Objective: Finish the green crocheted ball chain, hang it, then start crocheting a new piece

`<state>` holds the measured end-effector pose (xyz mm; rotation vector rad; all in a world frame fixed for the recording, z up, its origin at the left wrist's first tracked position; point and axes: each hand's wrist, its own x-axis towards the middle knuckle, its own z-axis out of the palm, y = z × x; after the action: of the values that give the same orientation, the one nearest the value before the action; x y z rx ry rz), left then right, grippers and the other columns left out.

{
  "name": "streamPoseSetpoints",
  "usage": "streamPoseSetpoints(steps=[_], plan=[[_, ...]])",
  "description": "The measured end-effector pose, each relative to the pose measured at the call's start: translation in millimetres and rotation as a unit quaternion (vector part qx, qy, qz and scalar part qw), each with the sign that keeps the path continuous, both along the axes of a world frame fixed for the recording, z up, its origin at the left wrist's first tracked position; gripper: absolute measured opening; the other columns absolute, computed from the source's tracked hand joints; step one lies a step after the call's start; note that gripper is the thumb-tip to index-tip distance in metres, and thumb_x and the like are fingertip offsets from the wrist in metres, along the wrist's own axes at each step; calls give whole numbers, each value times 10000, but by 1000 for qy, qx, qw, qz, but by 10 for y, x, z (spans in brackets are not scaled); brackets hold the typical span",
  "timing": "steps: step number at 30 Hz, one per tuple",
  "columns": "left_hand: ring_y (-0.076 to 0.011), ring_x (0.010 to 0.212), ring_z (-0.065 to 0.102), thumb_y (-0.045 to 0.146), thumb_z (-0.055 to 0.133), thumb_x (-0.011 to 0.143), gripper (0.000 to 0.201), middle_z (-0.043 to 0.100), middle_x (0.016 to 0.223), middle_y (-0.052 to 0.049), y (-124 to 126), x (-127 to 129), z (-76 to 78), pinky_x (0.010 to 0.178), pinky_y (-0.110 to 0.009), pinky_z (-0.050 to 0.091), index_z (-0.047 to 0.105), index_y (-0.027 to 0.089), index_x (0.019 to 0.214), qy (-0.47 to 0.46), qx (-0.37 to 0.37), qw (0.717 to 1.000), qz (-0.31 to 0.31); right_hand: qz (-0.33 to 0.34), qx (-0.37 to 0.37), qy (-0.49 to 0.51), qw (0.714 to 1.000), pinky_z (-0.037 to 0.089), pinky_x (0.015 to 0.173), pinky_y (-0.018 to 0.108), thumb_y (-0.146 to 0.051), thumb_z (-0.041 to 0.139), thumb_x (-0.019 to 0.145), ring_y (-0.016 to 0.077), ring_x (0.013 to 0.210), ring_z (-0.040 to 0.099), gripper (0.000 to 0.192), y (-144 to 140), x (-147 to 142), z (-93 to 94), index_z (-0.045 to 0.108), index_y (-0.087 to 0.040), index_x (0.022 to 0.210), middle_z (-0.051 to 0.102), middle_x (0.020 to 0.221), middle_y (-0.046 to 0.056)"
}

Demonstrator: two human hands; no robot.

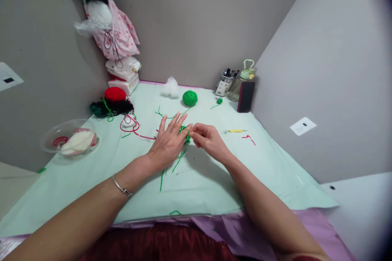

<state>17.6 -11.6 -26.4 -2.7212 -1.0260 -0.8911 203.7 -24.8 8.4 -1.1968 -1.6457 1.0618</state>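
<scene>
My left hand (169, 140) lies palm down with its fingers stretched out, over a small piece of green yarn work (187, 138) that it partly hides. From the right, my right hand (208, 138) pinches at the edge of this green piece with thumb and forefinger, close to the left fingertips. Green yarn ends (180, 160) trail toward me under the left hand. Beyond the hands sits a green ball of yarn (190, 98), its strand running down toward them. A slim yellow-handled tool (235, 131) lies to the right, beside red yarn scraps (249, 139).
At left are a clear plastic tub (72, 140), a red ball of yarn (115, 94), dark yarn (118, 108) and a small white ball (129, 120). White stuffing (170, 88) lies behind. A pen holder (224, 84), bottle (236, 87) and phone (246, 97) stand back right.
</scene>
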Motion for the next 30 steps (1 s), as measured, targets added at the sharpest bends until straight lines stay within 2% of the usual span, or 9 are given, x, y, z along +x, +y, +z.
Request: streamPoseSetpoints(steps=[11,24,28,30], plan=[[-416,1543,260,77,431,990,423,361,1626,-269,18,-12,-22,1191,-720,209,552,124,1393,21,2,1000,1,-6,-29,24,999,290,518,257,-337,627,825,91,488,396,178,41,27,-28,635,-172,758,500,499,-68],[-383,1559,235,61,431,984,385,352,1637,-249,45,-26,-74,1213,-690,193,590,138,1326,32,-24,999,-6,10,-76,41,996,252,490,253,-339,656,804,82,454,363,180,63,32,-69,638,-172,739,491,471,-70],[-388,1551,255,85,416,1000,398,369,1628,-246,67,-48,-72,1198,-694,222,574,153,1359,27,-25,999,-12,26,-86,59,994,279,492,252,-354,666,801,88,455,393,183,54,24,-57,648,-175,768,503,475,-68],[-384,1544,278,96,411,1007,428,421,1601,-230,76,-64,-51,1201,-680,233,547,162,1407,10,-27,999,-15,24,-72,76,994,309,501,251,-377,669,811,92,470,425,204,45,14,-43,642,-179,773,528,496,-60]])
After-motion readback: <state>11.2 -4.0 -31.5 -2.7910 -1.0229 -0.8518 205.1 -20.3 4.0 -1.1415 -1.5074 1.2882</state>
